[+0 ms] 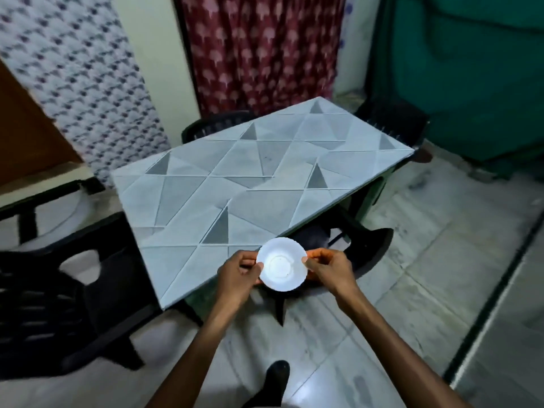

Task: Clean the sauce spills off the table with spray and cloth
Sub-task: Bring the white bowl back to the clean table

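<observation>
Both our left hand [240,276] and right hand [329,269] grip one small white plate [282,264] by its rim above the tabletop [235,178] corner. Tilting it could let it slip to the floor [412,275].

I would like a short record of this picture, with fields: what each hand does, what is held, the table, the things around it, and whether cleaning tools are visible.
left hand: left hand grips the left rim of the plate
right hand: right hand grips the right rim
held thing: small white plate, looks empty, above the table's near edge
table: table with grey triangle pattern; no clear sauce spill visible
around: black chairs, patterned curtain, tiled floor
cleaning tools: no spray or cloth in view
</observation>
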{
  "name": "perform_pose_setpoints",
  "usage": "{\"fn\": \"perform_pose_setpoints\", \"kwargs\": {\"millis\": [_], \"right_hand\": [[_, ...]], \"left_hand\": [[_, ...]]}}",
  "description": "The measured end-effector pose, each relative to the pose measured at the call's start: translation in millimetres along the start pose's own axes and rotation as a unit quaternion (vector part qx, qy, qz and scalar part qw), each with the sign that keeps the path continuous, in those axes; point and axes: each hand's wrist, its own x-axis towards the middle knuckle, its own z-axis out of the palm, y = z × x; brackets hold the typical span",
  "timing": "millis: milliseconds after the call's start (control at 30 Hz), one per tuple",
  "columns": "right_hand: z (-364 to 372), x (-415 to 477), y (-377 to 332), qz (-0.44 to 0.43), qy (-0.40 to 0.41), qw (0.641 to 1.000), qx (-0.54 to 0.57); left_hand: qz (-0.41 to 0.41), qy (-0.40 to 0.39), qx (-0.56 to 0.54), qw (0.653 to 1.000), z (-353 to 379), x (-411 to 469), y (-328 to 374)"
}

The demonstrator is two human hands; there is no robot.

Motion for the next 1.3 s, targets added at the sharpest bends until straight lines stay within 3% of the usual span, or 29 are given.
{"fn": "perform_pose_setpoints", "kwargs": {"millis": [200,433,767,1000,1300], "right_hand": [[-84.7,97.9,-11.8,0.013,0.058,0.998,0.035],[-214.4,206.8,-23.5,0.006,0.072,0.996,0.057],[-402.3,345.8,-86.0,-0.034,-0.027,0.997,0.062],[-428.9,443.3,-133.2,-0.066,-0.101,0.992,0.023],[-391.8,575.0,-176.2,-0.1,-0.196,0.975,-0.042]], "left_hand": [[0.023,-0.065,0.034,0.997,105.4,84.3,54.2],[0.039,-0.09,0.013,0.995,260.2,147.4,99.2],[0.043,-0.023,-0.06,0.997,454.0,193.2,185.8],[0.045,0.057,-0.063,0.995,503.4,246.0,212.4],[0.025,0.207,-0.1,0.973,528.9,334.4,231.3]]}}
